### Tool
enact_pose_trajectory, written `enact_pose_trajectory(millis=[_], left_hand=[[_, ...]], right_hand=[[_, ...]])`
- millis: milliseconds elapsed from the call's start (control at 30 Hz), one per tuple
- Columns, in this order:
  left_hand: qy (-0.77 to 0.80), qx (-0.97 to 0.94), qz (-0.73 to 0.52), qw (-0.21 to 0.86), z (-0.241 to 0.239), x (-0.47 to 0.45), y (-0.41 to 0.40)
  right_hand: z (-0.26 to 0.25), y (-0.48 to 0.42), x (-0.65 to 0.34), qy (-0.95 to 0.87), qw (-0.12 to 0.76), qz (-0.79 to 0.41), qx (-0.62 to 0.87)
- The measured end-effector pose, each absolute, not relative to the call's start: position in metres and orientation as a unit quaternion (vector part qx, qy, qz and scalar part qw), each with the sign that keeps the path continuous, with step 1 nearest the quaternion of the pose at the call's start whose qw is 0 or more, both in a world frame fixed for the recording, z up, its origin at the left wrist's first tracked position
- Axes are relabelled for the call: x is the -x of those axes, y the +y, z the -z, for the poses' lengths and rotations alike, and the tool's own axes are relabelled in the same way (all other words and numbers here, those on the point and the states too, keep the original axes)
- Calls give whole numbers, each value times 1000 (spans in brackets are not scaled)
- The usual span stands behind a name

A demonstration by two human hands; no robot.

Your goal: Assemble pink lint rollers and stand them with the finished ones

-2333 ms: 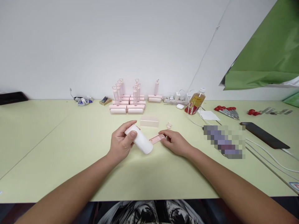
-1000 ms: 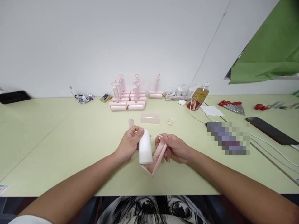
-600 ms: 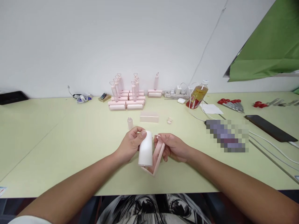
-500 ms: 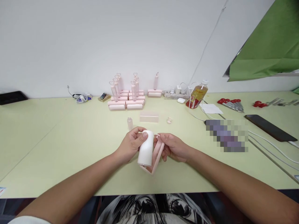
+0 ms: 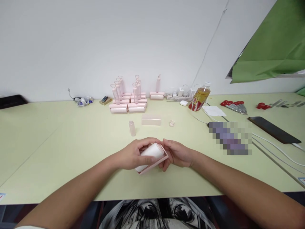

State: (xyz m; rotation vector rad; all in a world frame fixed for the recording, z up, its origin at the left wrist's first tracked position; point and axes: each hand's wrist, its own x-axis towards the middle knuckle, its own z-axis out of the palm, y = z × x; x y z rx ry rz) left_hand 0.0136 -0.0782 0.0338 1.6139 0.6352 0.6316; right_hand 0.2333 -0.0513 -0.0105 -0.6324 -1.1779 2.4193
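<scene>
A white sticky roll [image 5: 152,152] lies in a pink lint roller frame [image 5: 156,163], tilted between my hands over the table. My left hand [image 5: 137,154] is closed around the roll, its thumb along the near side. On the frame's right end my right hand [image 5: 175,153] has its fingers closed. Beyond them on the table stand a clear pink handle tube [image 5: 132,128], a translucent pink cover [image 5: 151,120] and a small pink heart-shaped piece [image 5: 172,123].
Several assembled pink lint rollers [image 5: 119,108] stand by the wall, with one more [image 5: 157,95] to their right. A drink bottle [image 5: 200,97], a power strip [image 5: 177,96], a phone [image 5: 274,129] and red-handled tools [image 5: 234,106] are on the right. Cables [image 5: 83,101] lie at the left.
The white roll has gone from steeply angled and partly outside the pink frame to lying along inside it. My left hand has shifted over the roll, and both pieces have turned flatter.
</scene>
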Motion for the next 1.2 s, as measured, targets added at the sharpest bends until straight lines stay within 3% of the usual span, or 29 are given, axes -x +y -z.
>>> enact_pose_trajectory(millis=[200,500,1200], left_hand=[[255,-794,-203,513,-49,-18,-85],[276,-908,-196,248,-37,-13,-81],[275,-929,-218,117,-39,-16,-84]], right_hand=[[12,-51,-233,-454,181,-843,224],[5,-51,-233,-477,200,-815,260],[-1,-57,-230,-603,303,-718,169]])
